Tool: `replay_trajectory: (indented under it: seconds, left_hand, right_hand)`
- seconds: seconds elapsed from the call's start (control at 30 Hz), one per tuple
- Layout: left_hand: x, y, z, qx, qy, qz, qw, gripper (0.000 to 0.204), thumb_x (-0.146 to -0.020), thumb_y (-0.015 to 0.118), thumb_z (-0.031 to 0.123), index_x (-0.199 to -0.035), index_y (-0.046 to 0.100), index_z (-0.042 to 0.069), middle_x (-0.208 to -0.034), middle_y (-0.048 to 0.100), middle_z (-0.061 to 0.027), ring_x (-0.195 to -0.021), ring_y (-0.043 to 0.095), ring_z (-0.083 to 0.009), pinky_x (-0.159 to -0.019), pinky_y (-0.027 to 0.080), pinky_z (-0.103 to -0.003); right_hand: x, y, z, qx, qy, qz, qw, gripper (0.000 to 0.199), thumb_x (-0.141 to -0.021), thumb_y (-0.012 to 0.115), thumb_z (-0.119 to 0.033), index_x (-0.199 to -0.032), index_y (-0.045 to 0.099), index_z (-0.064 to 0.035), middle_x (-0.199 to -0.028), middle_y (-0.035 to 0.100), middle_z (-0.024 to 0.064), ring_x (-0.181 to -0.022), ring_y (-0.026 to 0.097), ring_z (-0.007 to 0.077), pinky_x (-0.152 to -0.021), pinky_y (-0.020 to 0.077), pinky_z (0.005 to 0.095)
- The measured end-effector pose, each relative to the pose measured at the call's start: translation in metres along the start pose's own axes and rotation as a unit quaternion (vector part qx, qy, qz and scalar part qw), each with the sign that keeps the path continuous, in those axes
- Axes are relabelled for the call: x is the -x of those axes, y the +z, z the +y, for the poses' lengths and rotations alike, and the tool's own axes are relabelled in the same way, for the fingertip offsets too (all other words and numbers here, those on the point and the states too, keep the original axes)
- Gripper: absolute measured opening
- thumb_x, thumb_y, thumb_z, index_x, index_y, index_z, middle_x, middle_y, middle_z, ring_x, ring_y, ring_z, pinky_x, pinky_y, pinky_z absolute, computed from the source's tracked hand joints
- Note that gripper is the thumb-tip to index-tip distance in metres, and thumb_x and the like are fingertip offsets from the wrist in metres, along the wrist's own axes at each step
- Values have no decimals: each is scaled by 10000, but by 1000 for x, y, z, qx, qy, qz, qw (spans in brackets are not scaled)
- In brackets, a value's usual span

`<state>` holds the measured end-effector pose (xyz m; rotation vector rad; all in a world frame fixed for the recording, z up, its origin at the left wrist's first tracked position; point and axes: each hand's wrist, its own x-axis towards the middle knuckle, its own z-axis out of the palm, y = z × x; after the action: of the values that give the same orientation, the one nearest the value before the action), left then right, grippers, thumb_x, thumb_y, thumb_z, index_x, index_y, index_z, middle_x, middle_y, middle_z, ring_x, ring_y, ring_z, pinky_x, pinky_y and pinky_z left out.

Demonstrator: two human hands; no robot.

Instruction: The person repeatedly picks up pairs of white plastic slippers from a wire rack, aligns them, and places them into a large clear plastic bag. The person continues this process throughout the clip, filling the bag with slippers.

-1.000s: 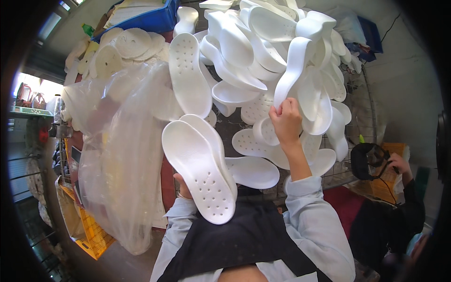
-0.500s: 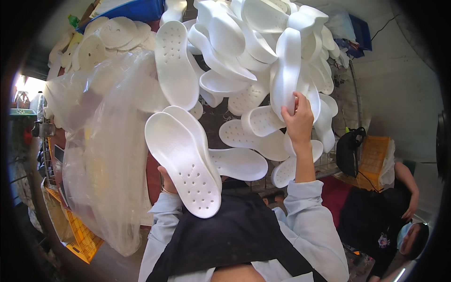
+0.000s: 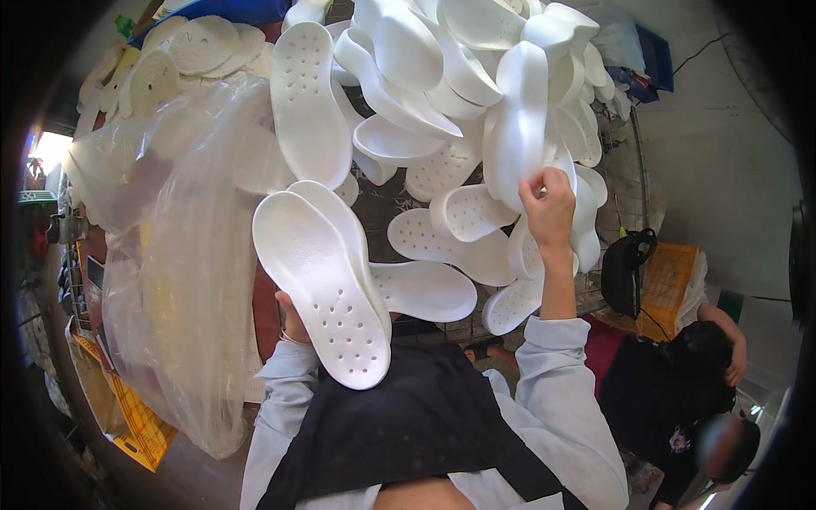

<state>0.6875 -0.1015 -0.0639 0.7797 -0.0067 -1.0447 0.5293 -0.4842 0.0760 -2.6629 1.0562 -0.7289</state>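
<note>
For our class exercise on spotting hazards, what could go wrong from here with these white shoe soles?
1. The left hand supports two stacked shoe soles that are out of line, so one might slide off the other.
2. The right hand pinches the near end of a curved sole amid the jumbled sole heap; moving it could dislodge its neighbours.

My right hand (image 3: 548, 197) reaches forward, fingertips drawn in toward the thumb, bare forearm (image 3: 558, 285) running back from it. My left hand (image 3: 293, 320), mostly hidden, sits nearer, left of it.
</note>
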Motion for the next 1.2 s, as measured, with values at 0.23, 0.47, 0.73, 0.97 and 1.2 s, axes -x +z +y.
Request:
replay_trajectory:
  seconds: [0.23, 0.47, 0.73, 0.97, 1.2]
  left_hand:
    - [-17, 20, 10, 56, -75, 47, 995, 880, -858, 463, 692, -1426, 341, 31, -1350, 501, -138, -1178, 543, -279, -998, 456, -390]
    - [-23, 131, 57, -459, 208, 117, 856, 925, -737, 798, 328, -1427, 293, -26, -1461, 312, -182, -1322, 325, -327, -1091, 285, -435]
    - [3, 159, 63, -2, 95, -117, 989, 866, -751, 762, 501, -1377, 360, 58, -1118, 543, -67, -1050, 532, -195, -867, 485, -337]
    - [36, 155, 75, -52, 235, -32, 970, 838, -732, 803, 453, -1356, 384, 82, -869, 414, -2, -775, 401, -115, -691, 348, -267]
    - [61, 166, 86, -71, 272, 76, 957, 925, -465, 928, 421, -1201, 530, 26, -1034, 654, -32, -915, 649, -158, -776, 537, -293]
  right_hand:
    - [-14, -10, -24, -261, 153, -3, 953, 441, -756, 716, -76, -1147, 530, 11, -952, 622, 113, -868, 631, 189, -747, 517, 309]
    - [48, -59, -126, -343, -30, 55, 937, 691, -709, 662, 12, -1338, 376, 12, -999, 563, 103, -885, 571, 163, -812, 478, 293]
    - [67, -70, -170, -493, -153, -195, 834, 440, -682, 719, 20, -1103, 595, 29, -1003, 607, 141, -806, 610, 162, -729, 494, 267]
    - [57, -95, -193, -421, -261, -68, 866, 225, -650, 718, 63, -859, 686, -14, -764, 638, 93, -635, 631, 196, -529, 493, 265]
    - [61, -102, -198, -398, -309, -70, 861, 211, -642, 704, 66, -836, 682, -13, -758, 647, 93, -603, 634, 197, -504, 490, 266]
